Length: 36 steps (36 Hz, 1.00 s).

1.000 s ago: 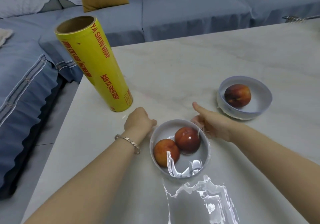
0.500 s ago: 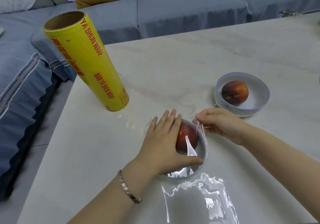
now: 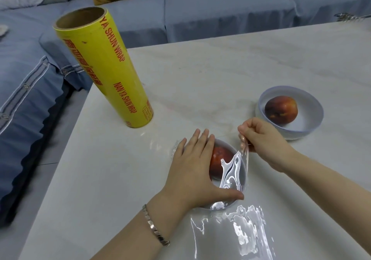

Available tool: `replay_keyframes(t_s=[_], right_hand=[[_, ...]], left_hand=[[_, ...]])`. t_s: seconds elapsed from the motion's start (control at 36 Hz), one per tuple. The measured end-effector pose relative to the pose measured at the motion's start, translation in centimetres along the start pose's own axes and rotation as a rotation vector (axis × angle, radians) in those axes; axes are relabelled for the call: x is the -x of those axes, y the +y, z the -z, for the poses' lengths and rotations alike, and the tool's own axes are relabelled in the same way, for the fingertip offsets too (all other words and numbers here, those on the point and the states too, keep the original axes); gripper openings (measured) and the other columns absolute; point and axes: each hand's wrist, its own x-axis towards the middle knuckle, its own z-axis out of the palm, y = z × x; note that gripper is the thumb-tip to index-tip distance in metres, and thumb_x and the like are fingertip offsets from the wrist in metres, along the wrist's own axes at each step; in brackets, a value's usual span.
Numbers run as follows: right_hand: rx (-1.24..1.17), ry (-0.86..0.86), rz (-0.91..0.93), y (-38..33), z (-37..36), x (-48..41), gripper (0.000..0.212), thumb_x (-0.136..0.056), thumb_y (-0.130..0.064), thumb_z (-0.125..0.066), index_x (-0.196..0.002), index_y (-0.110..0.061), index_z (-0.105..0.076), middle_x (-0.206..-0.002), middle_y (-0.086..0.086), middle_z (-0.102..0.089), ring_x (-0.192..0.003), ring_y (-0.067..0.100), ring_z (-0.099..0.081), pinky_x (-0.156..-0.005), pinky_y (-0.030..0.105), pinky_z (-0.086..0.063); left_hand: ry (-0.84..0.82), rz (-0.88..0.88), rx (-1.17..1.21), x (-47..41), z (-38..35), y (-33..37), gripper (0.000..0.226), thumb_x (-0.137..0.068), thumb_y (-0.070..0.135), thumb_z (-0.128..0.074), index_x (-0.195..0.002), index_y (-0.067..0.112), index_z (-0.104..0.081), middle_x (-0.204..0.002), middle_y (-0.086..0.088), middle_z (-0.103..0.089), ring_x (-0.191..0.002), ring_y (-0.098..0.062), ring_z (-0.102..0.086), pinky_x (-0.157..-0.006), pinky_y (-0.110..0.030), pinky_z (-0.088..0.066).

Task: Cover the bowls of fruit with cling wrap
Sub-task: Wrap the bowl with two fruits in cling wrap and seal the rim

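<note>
A near white bowl (image 3: 242, 179) holds red fruit (image 3: 219, 159), partly hidden under my left hand (image 3: 192, 167), which lies flat with straight fingers over the bowl's left half. Clear cling wrap (image 3: 232, 171) drapes over the bowl and trails onto the table toward me. My right hand (image 3: 263, 139) pinches the wrap's edge just past the bowl's far right rim and lifts it. A second white bowl (image 3: 313, 119) with one red fruit (image 3: 281, 110) stands uncovered to the right.
A tall yellow roll of cling wrap (image 3: 106, 69) stands upright at the left of the marble table (image 3: 220, 69). The table's left edge drops to the floor beside a blue sofa (image 3: 24, 91). More sofa runs behind the table.
My left hand moved from beside the bowl to lie flat on top of it. My right hand closed on the wrap's edge and raised it a little.
</note>
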Motion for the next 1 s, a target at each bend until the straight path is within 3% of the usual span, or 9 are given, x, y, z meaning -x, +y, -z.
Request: replay_keyframes(t_s=[0.14, 0.25, 0.33, 0.44, 0.53, 0.64, 0.75, 0.89, 1.0], right_hand=[[0.001, 0.105, -0.028, 1.1, -1.0, -0.7, 0.022, -0.094, -0.008, -0.043, -0.073, -0.011, -0.040, -0.056, 0.004, -0.044, -0.039, 0.010, -0.041, -0.046, 0.024, -0.037], [0.007, 0.119, -0.151, 2.6, -1.6, -0.9, 0.036, -0.094, -0.006, -0.044, -0.058, -0.009, -0.040, -0.046, 0.007, -0.041, -0.030, 0.010, -0.037, -0.034, 0.016, -0.029], [0.143, 0.148, -0.182, 4.1, -2.0, -1.0, 0.039, -0.089, -0.008, -0.050, -0.052, -0.010, -0.039, -0.042, 0.004, -0.038, -0.039, 0.017, -0.035, -0.045, 0.024, -0.031], [0.132, 0.072, -0.213, 4.4, -1.7, -0.1, 0.033, -0.085, -0.015, -0.062, -0.056, -0.007, -0.049, -0.048, 0.008, -0.043, -0.048, 0.016, -0.039, -0.045, 0.020, -0.036], [-0.171, 0.076, -0.333, 3.6, -0.9, 0.6, 0.039, -0.093, -0.029, -0.053, -0.063, -0.004, -0.056, -0.040, 0.000, -0.051, -0.032, 0.008, -0.045, -0.035, 0.011, -0.037], [-0.215, -0.087, -0.399, 2.5, 0.1, 1.8, 0.050, -0.093, -0.047, -0.041, -0.087, -0.004, -0.066, -0.070, 0.007, -0.064, -0.055, 0.012, -0.058, -0.045, 0.015, -0.047], [-0.147, -0.161, -0.307, 2.2, 0.5, 2.7, 0.028, -0.089, -0.033, -0.055, -0.070, -0.012, -0.058, -0.055, -0.002, -0.054, -0.046, 0.007, -0.049, -0.046, 0.012, -0.043], [-0.149, -0.146, -0.314, 1.6, 0.6, 2.2, 0.035, -0.092, -0.027, -0.052, -0.059, -0.016, -0.054, -0.046, -0.006, -0.053, -0.045, 0.007, -0.050, -0.055, 0.020, -0.043], [-0.127, -0.188, -0.343, 1.3, 0.9, 1.5, 0.024, -0.091, -0.025, -0.054, -0.072, -0.011, -0.060, -0.064, 0.004, -0.055, -0.061, 0.016, -0.050, -0.064, 0.026, -0.043]], left_hand=[[0.022, -0.018, -0.010, 0.0, -0.1, -0.1, 0.130, -0.046, 0.090, -0.037, -0.150, 0.022, 0.002, -0.158, 0.012, 0.005, -0.144, -0.006, 0.015, -0.116, -0.031, 0.013], [0.035, -0.022, 0.005, 0.0, -0.1, -0.1, 0.128, -0.046, 0.089, -0.041, -0.150, 0.024, -0.004, -0.158, 0.013, -0.003, -0.144, -0.006, 0.010, -0.114, -0.028, 0.012], [0.048, -0.018, 0.016, 0.0, -0.2, -0.2, 0.124, -0.047, 0.090, -0.039, -0.149, 0.029, -0.006, -0.157, 0.013, -0.004, -0.144, -0.006, 0.008, -0.114, -0.030, 0.011], [0.061, 0.007, 0.011, 0.0, -0.3, -0.1, 0.119, -0.047, 0.090, -0.035, -0.148, 0.034, -0.006, -0.156, 0.015, -0.004, -0.144, -0.005, 0.008, -0.116, -0.033, 0.009], [0.076, 0.042, 0.024, 0.0, -0.3, 0.1, 0.118, -0.046, 0.090, -0.033, -0.148, 0.036, -0.009, -0.157, 0.016, -0.004, -0.144, -0.005, 0.006, -0.117, -0.035, 0.007], [0.140, 0.124, 0.031, 0.1, -0.3, 0.8, 0.116, -0.046, 0.092, -0.031, -0.146, 0.035, -0.019, -0.155, 0.013, -0.014, -0.144, -0.011, -0.008, -0.117, -0.040, -0.005], [0.209, 0.261, 0.061, 0.0, -0.9, 2.0, 0.114, -0.047, 0.091, -0.027, -0.145, 0.033, -0.023, -0.155, 0.008, -0.019, -0.143, -0.015, -0.014, -0.115, -0.043, -0.013], [0.218, 0.431, 0.117, -0.2, -0.9, 3.7, 0.110, -0.056, 0.091, -0.036, -0.145, 0.030, -0.020, -0.155, 0.003, -0.018, -0.143, -0.019, -0.011, -0.113, -0.051, -0.006], [0.095, 0.335, 0.098, -0.3, -0.3, 3.1, 0.117, -0.056, 0.090, -0.040, -0.148, 0.025, -0.007, -0.157, -0.002, -0.002, -0.145, -0.022, 0.004, -0.112, -0.051, 0.011]])
